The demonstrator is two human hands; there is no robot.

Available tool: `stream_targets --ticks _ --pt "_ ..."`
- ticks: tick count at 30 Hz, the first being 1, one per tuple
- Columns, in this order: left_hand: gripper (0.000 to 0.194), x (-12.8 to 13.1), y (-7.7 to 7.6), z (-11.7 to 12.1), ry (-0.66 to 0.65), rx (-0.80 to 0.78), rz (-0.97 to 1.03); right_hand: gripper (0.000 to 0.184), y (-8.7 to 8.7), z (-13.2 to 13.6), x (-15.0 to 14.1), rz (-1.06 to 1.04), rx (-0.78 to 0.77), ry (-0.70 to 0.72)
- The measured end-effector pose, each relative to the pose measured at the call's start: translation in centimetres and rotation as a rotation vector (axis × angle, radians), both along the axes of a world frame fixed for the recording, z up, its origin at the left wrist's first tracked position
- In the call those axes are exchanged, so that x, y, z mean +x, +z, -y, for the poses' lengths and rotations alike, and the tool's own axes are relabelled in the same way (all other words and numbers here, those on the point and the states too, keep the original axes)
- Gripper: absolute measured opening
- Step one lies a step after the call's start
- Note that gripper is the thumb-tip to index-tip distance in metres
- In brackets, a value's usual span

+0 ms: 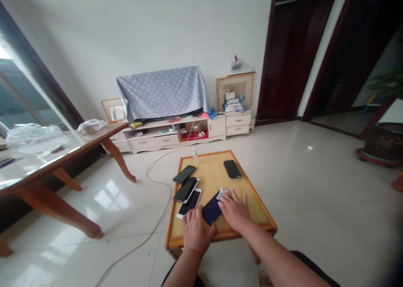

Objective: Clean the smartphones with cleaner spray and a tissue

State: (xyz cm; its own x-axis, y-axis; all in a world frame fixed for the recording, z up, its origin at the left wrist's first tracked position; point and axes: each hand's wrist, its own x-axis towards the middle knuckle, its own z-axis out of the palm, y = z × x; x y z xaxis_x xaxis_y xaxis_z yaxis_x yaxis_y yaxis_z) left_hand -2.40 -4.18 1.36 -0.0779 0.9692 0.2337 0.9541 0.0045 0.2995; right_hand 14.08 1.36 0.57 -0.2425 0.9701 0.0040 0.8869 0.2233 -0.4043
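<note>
A dark blue phone [212,208] lies slanted near the front of the small wooden table [214,163]. My left hand [197,230] grips its near end, fingers on the left edge and thumb at the lower right. Under the fingertips of my right hand [234,211] a crumpled white tissue [222,193] is pressed on the phone's far end. Left of it are a white-framed phone [189,204], a black phone [185,189] overlapping another white-edged one, and a dark phone [184,174]. Another black phone [232,169] lies at the right.
A small clear bottle [195,156] stands at the table's far edge. On the floor a cable [157,220] runs left of the table. A larger wooden table [91,142] with plastic bags is at the left, a white TV cabinet [154,142] behind, and a plant pot [385,140] at the right.
</note>
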Motion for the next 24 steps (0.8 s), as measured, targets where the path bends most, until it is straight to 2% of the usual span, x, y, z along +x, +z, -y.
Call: stream_targets --ticks 2,5,7,9,14,16,20,22,24 --pt "0.057 -0.1 0.0 0.0 -0.002 -0.003 0.013 0.056 0.2 0.1 -0.4 0.004 -0.003 0.001" --pt "0.052 -0.4 -0.5 -0.2 -0.004 -0.005 0.03 0.053 -0.1 1.5 -2.1 -0.053 -0.002 0.209" --pt "0.051 -0.7 -0.8 -0.4 -0.004 -0.022 0.038 0.051 -0.3 2.1 -3.0 -0.084 0.014 0.301" --pt "0.052 -0.9 -1.0 -0.5 0.005 -0.041 0.052 0.051 -0.4 1.7 -3.2 -0.073 0.022 0.279" --pt "0.07 -1.2 -1.4 -0.4 -0.021 -0.029 0.077 0.057 -0.3 -0.4 -2.3 -0.004 0.02 0.021" --pt "0.066 -1.4 -1.8 -0.3 -0.016 0.007 0.082 0.058 -0.5 0.0 -2.7 -0.011 0.023 0.064" --pt "0.053 -1.7 -2.3 -0.3 -0.01 0.019 0.112 0.053 -1.1 1.7 -3.5 -0.068 0.041 0.296" --pt "0.058 -1.6 -2.3 -0.3 -0.012 0.013 0.118 0.052 -1.0 1.3 -2.9 -0.057 0.046 0.263" --pt "0.067 -1.5 -2.0 -0.2 -0.009 0.009 0.118 0.053 -0.8 0.3 -1.9 -0.013 0.035 0.127"
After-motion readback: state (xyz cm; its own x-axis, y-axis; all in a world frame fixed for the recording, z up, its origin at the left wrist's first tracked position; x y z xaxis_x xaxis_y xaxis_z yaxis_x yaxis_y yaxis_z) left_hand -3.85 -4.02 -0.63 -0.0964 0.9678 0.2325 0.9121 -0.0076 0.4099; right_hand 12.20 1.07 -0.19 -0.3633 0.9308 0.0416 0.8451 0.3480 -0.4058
